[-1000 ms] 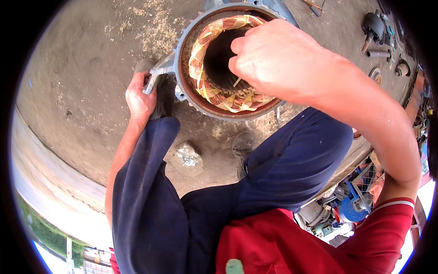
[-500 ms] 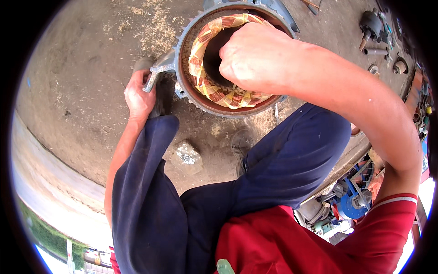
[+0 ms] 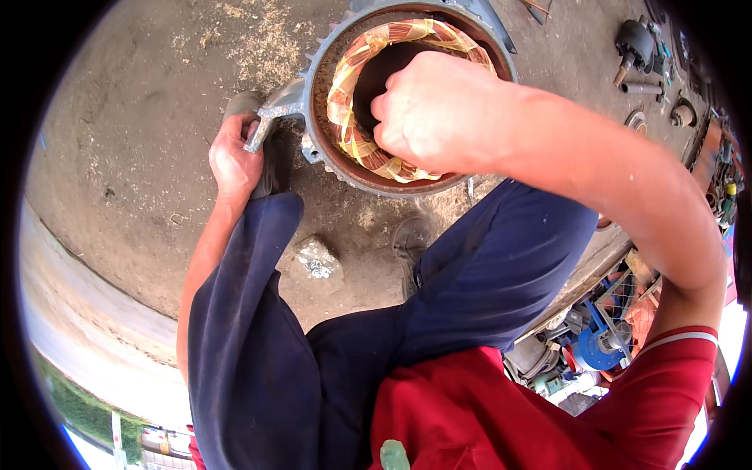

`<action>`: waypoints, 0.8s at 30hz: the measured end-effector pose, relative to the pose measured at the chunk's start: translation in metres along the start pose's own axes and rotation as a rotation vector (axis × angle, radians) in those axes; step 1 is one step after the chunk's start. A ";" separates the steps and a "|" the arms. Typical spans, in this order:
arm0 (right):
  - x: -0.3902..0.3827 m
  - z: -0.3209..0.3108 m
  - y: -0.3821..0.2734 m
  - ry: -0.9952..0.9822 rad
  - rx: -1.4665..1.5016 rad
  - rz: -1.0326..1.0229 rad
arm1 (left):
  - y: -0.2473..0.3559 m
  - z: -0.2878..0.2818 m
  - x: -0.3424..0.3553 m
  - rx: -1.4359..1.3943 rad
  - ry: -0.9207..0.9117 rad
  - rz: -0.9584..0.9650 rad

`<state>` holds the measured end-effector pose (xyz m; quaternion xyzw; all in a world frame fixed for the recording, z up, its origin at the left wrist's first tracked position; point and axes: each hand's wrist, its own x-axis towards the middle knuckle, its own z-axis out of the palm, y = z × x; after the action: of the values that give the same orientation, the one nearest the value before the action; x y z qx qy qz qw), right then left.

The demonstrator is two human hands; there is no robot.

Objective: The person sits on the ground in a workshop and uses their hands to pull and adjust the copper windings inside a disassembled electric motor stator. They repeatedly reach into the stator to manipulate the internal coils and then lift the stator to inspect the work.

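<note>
A blue-grey motor housing (image 3: 312,117) lies on the ground before me with its round open end facing up. Inside its rusty rim sits a ring of copper windings (image 3: 340,98), bound with yellowish tape. My right hand (image 3: 431,117) is a closed fist over the windings' inner edge, at the dark bore. Whatever its fingers pinch is hidden beneath the hand. At the housing's left, my left hand (image 3: 236,159) curls its fingers round the edge of the projecting metal foot (image 3: 276,120).
A pale stone block (image 3: 317,262) rests on the dirt floor between my legs, near my shoe (image 3: 410,243). Metal parts (image 3: 636,45) and a short pipe (image 3: 642,88) lie far right. Behind my right arm are a blue machine part (image 3: 599,350) and piled scrap.
My right fist has shifted slightly down and back across the windings, uncovering more of their far edge. The left hand keeps its place at the foot.
</note>
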<state>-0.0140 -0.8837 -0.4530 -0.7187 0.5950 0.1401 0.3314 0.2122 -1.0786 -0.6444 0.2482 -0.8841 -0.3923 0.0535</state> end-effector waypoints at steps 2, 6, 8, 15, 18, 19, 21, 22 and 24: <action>-0.001 -0.003 0.001 0.038 -0.031 0.015 | -0.002 -0.004 -0.001 0.015 -0.015 -0.012; -0.006 -0.001 -0.003 -0.019 -0.061 0.072 | 0.005 -0.002 0.002 0.010 -0.046 -0.062; -0.008 0.001 -0.001 0.010 -0.022 0.113 | 0.002 -0.003 0.002 0.006 -0.046 -0.066; -0.022 -0.001 0.006 0.278 -0.062 -0.023 | -0.001 -0.006 -0.001 0.007 -0.084 -0.125; -0.021 -0.008 0.017 0.223 -0.136 0.071 | -0.015 0.000 0.006 0.040 -0.101 -0.144; -0.025 -0.014 0.012 0.183 -0.163 0.078 | -0.019 0.000 0.003 0.008 -0.099 -0.129; -0.029 -0.009 0.000 0.172 -0.228 0.149 | -0.025 0.002 0.000 -0.061 -0.074 -0.085; -0.026 0.001 -0.006 0.202 -0.266 0.213 | -0.016 0.002 -0.002 -0.029 -0.060 -0.125; -0.040 -0.001 -0.005 0.248 -0.007 0.234 | -0.005 0.000 0.000 -0.031 -0.070 -0.143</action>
<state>-0.0196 -0.8530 -0.4272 -0.6574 0.7105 0.0902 0.2342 0.2144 -1.0819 -0.6481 0.2961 -0.8591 -0.4174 -0.0018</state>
